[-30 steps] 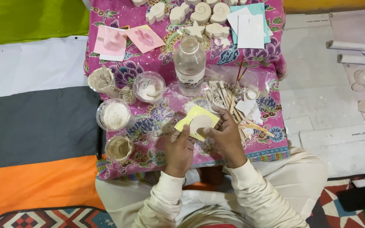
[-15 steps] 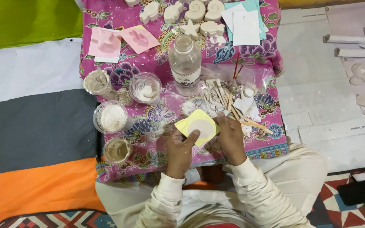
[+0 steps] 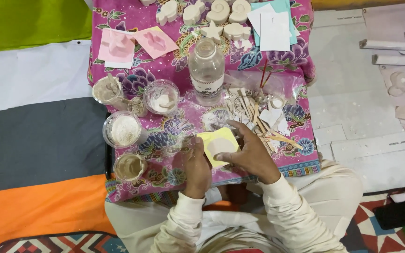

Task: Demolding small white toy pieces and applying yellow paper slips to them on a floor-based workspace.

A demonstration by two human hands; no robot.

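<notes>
A yellow paper square [image 3: 214,140] with a round white plaster piece [image 3: 221,146] on it lies on the pink floral cloth [image 3: 174,117] in front of me. My left hand [image 3: 196,165] pinches the yellow paper's left edge. My right hand [image 3: 249,152] cups the paper's right side, fingers curled over it and thumb at its lower edge. A pile of wooden sticks [image 3: 258,122] lies just beyond my right hand.
A clear plastic bottle [image 3: 206,70] stands mid-table. Several clear cups of white or beige powder and paste [image 3: 123,130] sit to the left. White plaster shapes [image 3: 212,32], pink moulds on paper [image 3: 137,43] and white sheets [image 3: 274,29] lie at the far edge. A dark phone [image 3: 401,213] lies at the right.
The yellow paper with the white piece has stayed between my hands. My right hand has shifted from on top of it to cupping its right side.
</notes>
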